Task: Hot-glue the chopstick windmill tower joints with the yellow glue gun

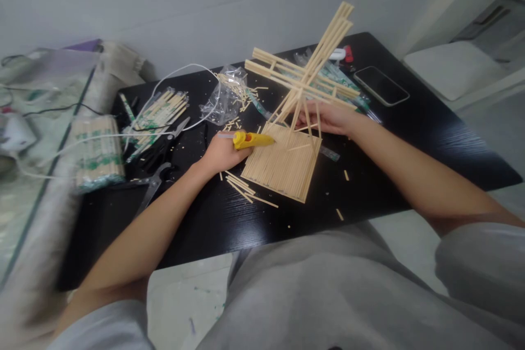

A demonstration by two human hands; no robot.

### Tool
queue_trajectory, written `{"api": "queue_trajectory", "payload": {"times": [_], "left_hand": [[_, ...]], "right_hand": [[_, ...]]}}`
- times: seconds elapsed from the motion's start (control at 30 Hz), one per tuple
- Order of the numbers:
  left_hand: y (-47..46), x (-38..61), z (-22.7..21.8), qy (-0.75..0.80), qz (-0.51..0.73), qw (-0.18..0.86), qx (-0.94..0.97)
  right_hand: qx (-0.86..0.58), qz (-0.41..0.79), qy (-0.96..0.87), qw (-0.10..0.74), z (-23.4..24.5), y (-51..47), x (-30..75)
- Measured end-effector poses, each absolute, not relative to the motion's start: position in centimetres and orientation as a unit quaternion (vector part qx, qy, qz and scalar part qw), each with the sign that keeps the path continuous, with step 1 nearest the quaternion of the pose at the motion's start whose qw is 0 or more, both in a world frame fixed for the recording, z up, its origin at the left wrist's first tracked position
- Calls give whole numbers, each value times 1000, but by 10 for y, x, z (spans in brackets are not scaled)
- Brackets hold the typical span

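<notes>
My left hand [225, 152] is closed around a yellow hot glue gun [255, 140], with a glue stick jutting from its rear. The nozzle points right, over a flat base [283, 167] made of stick rows. Slanted legs rise from this base and carry crossed stick blades [302, 85], forming a windmill model. Behind the legs, my right hand [324, 117] grips the model's frame near the base's far edge; its fingertips are partly hidden by sticks. Loose cut sticks [241, 186] lie just in front of my left hand.
Scissors [174, 134] and a second pair [156, 183] lie left, near wrapped chopsticks [159, 115] and a bulk pack [97, 147]. A white cable [164, 76] loops across the black table [246, 227]. Plastic bags [223, 98] and stick offcuts sit behind; a phone [381, 86] lies right.
</notes>
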State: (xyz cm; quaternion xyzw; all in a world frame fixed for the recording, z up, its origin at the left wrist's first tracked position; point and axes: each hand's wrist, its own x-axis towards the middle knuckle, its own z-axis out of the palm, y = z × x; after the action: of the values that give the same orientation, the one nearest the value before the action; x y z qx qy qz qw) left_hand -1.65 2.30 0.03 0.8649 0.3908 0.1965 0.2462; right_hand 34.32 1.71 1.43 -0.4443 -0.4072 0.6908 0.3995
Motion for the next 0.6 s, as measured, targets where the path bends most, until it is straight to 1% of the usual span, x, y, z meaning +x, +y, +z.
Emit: {"api": "queue_trajectory", "payload": {"times": [0.37,0.6], "left_hand": [[25,-17,-4,387,205,220,872],[25,-17,-5,389,209,224,869]], "right_hand": [[-478,659,-411,411,18,17,339],[-484,649,-418,411,20,16,339]]}}
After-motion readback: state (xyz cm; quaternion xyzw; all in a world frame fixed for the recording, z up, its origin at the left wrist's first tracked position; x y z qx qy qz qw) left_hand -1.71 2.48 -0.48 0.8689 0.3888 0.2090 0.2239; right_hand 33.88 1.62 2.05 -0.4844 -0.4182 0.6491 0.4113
